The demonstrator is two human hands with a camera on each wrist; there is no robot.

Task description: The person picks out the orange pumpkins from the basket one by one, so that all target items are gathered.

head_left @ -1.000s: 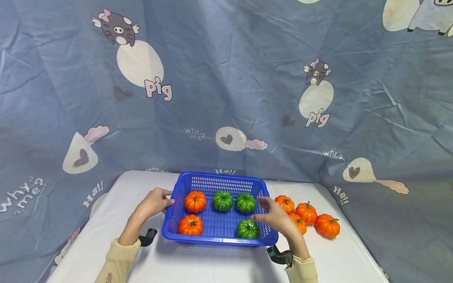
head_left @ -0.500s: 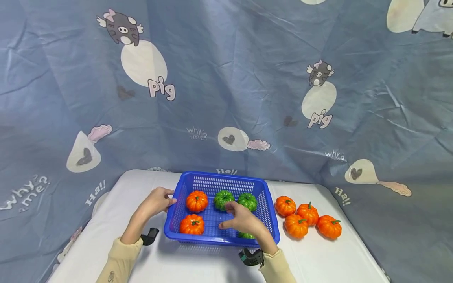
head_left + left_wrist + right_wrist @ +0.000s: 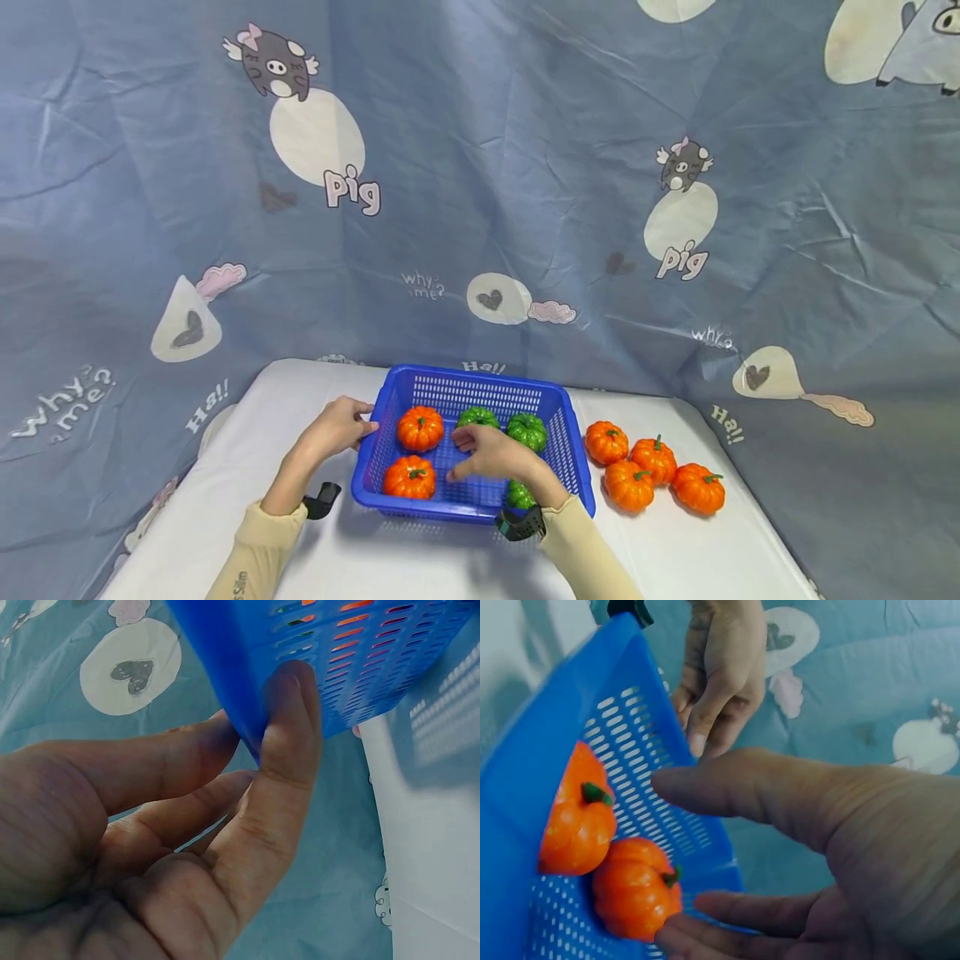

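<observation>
A blue plastic basket (image 3: 465,510) with slotted walls stands on the white table. My left hand (image 3: 341,429) holds its left rim; in the left wrist view the thumb and fingers (image 3: 289,720) pinch that edge. Over the basket's middle hovers my right hand (image 3: 491,454), thumb and fingers spread, nothing between them. Two orange pumpkins lie at the left inside, a rear one (image 3: 421,429) and a front one (image 3: 409,478). Green pumpkins sit further right: one (image 3: 527,431) at back right, one (image 3: 477,416) partly behind my right hand, and one (image 3: 519,495) at front, partly hidden by my right wrist.
Several more orange pumpkins (image 3: 629,487) lie grouped on the white table (image 3: 720,558) to the right of the basket. A blue printed cloth (image 3: 420,208) hangs behind the table and at its sides. Each wrist wears a black strap device (image 3: 322,500).
My right hand has moved left from the basket's right side to its middle, uncovering an orange pumpkin outside. My left hand has stayed on the rim, and the pumpkins have not moved.
</observation>
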